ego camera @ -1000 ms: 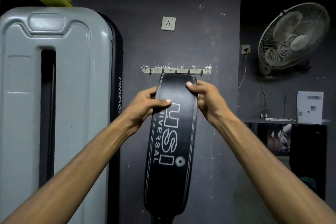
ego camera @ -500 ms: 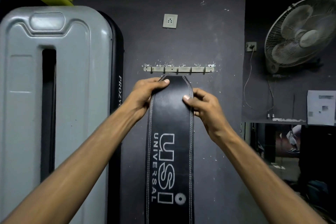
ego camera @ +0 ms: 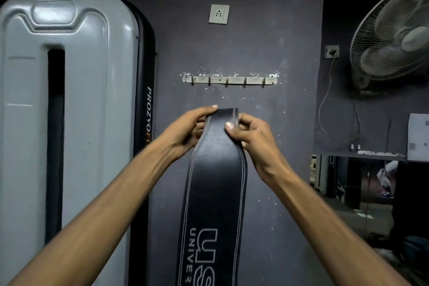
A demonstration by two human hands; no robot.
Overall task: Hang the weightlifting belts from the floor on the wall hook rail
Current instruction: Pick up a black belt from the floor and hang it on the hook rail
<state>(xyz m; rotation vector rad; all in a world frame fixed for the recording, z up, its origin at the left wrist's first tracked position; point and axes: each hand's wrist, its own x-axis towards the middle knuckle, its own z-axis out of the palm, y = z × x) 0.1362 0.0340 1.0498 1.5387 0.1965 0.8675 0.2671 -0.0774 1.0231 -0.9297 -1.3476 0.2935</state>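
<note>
A black leather weightlifting belt with white stitching and white lettering hangs down in front of the dark wall. My left hand grips its narrow upper end from the left, fingertips over the top edge. My right hand pinches the same end from the right, thumb on the front face. The belt's top sits a little below the metal hook rail, which carries several small empty hooks. The belt's lower part runs out of view at the bottom.
A tall grey machine housing with a black slot stands close on the left. A wall socket sits above the rail. A wall fan and its cable hang at the right, over a shelf and a dark doorway.
Both hands have slid up the belt to its narrow end, so the lettering now hangs much lower. The belt's top sits further below the rail than before.
</note>
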